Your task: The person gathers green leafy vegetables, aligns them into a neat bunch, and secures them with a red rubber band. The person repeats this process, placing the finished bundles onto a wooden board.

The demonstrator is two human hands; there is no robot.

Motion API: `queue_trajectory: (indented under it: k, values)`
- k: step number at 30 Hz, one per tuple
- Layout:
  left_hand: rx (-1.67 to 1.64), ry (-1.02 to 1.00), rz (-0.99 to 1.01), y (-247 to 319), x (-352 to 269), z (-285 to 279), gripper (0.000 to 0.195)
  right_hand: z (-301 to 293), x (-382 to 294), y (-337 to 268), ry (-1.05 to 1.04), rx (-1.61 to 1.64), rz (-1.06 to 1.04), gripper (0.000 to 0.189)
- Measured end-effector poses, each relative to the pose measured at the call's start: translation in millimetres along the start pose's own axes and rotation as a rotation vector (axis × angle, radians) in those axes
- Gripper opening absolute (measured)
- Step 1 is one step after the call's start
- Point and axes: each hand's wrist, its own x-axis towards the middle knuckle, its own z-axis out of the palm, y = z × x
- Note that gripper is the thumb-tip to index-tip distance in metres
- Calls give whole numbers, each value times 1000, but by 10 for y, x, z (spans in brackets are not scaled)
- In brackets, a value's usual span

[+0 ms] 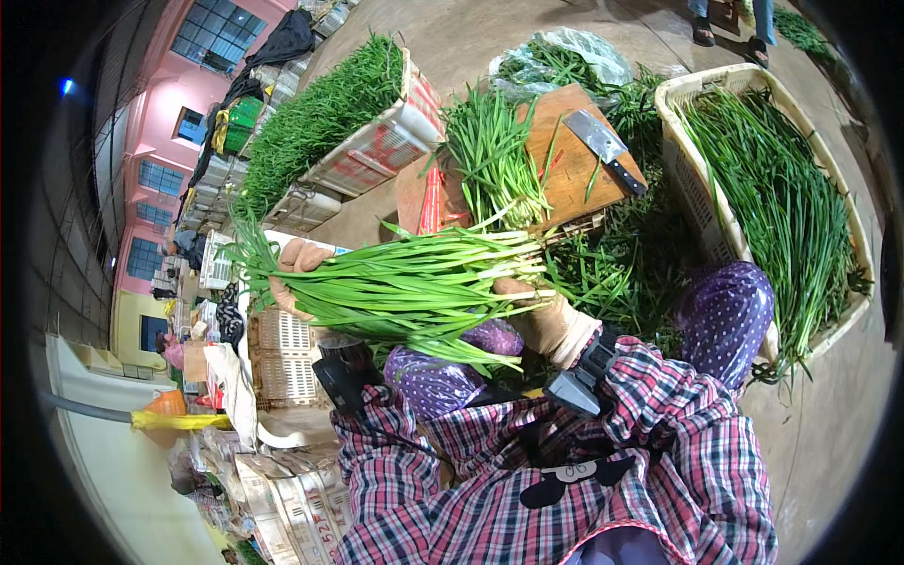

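A large bunch of Chinese chives [409, 282] lies sideways across both my gloved hands. My left hand [300, 272] is closed round the leafy end of it. At the pale stem end, my right hand [533, 314] grips the stalks from below, its fingers partly hidden by them. Just beyond, a smaller pile of chives [494, 155] rests at the edge of a wooden board [565, 176]. A cleaver with a black handle [600, 141] lies flat on that board. Red strips [431, 201] lie left of the pile.
A cream plastic crate [734, 233] full of long chives stands at the right. Another crate [374, 159], heaped with greens, is at the upper left. Loose leaves [600, 268] cover the ground below the board. A clear plastic bag [579, 53] lies behind. A person's feet [757, 51] show at the top right.
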Motion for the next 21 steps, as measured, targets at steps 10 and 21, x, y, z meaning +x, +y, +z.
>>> queue_trajectory:
  k: [10, 21]
  values:
    - [-74, -47, -20, -48, 124, -119, 41, -319, -419, -205, 14, -291, 56, 38]
    - [-243, -265, -283, 875, 184, -576, 43, -805, -649, -1354, 30, -2179, 641, 45]
